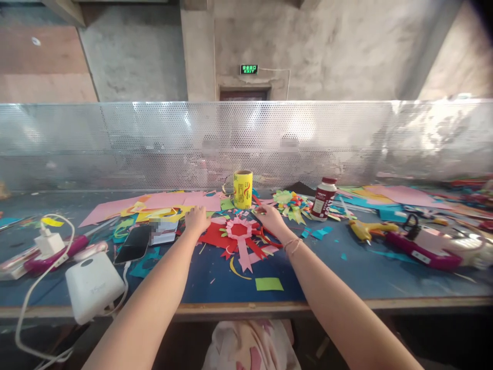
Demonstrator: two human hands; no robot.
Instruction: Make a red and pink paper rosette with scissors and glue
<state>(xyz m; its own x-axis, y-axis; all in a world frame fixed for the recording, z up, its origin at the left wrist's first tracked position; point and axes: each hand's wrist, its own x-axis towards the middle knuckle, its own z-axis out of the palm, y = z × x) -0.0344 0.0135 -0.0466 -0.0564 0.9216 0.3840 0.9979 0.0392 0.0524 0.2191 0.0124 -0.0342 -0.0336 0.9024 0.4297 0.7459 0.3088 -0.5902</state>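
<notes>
A pink and red paper rosette (pixel 242 241) with ribbon-like tails lies between my hands. My left hand (pixel 197 220) rests left of it, beside a red paper sheet (pixel 215 236). Its fingers curl down over the paper there, and what they grip, if anything, is hidden. My right hand (pixel 269 216) is beyond the rosette to the right, close to the base of a yellow tape roll (pixel 243 190). Thumb and fingers come together over small paper scraps; anything between them is too small to name. Red paper strips (pixel 269 239) lie below that hand.
Pink sheets (pixel 154 203) spread at the back left. A phone (pixel 133 245), a white charger (pixel 94 285) and a cable lie left. A brown bottle (pixel 324 199), a yellow glue gun (pixel 370 228) and a purple power strip (pixel 423 251) stand right. A perforated metal screen (pixel 246 139) runs behind.
</notes>
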